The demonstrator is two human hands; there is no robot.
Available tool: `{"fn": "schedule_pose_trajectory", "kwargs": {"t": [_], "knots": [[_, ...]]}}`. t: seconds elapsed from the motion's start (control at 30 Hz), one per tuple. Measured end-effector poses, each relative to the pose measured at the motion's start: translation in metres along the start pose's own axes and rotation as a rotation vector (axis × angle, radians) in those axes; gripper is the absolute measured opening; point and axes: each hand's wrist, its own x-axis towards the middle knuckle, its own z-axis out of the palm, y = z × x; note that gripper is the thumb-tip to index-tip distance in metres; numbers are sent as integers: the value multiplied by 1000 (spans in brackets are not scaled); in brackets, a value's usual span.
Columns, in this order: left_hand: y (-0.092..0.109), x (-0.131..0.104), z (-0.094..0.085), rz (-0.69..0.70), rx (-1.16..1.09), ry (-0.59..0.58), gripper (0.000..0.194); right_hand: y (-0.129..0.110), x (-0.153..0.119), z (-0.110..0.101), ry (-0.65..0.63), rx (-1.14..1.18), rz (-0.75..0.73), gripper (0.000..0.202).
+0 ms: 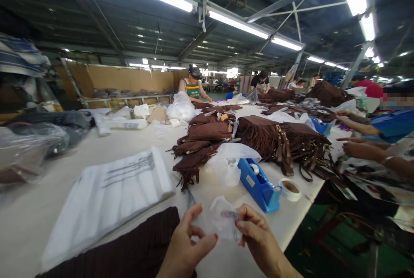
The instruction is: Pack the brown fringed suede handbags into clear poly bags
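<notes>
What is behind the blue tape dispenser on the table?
Behind the blue tape dispenser lie crumpled white plastic and dark brown fringed bags. What its body covers on the tabletop cannot be seen.

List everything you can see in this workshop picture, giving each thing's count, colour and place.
tape dispenser: 1, blue, table, right of centre
tape roll: 1, white, beside the dispenser
fringed bags: several, brown, piled mid-table
printed plastic stack: 1, white, table left
fabric: 1 piece, dark brown, bottom left
crumpled plastic: several, whitish, about the table
table: 1, whitish, foreground
cardboard: several, brown, back left
lights: several, white, overhead
people: several, mixed clothing, behind and right
filmy plastic: 1, translucent, between hands
left hand: 1, red thumbnail, bottom centre
right hand: 1, red nails, holding filmy plastic
</notes>
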Motion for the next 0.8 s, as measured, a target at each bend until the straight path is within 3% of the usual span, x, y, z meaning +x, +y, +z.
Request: {"fn": "schedule_pose_trajectory", "kwargs": {"t": [0.07,0.13,0.27,0.37,0.5,0.6,0.7,0.8], "knots": [[8,8,8,-162,-211,-117,49,7,-12,14,-92,105,74,22],[14,3,5,-270,-400,-148,37,16,-19,27,-154,208,141,21],[13,-26,-21,-317,-661,5,34,34,-25,49,-237,487,364,24],[7,-48,-47,-304,-718,127,34,48,-23,61,-270,550,481,35],[8,-69,-75,-273,-719,244,33,62,-16,67,-262,472,479,33],[12,-80,-86,-261,-721,289,31,66,-13,74,-240,299,412,32],[13,-84,-88,-236,-759,263,32,67,-18,92,-362,186,391,46],[10,-86,-87,-229,-842,226,35,67,-28,111,-515,288,429,51]]}}
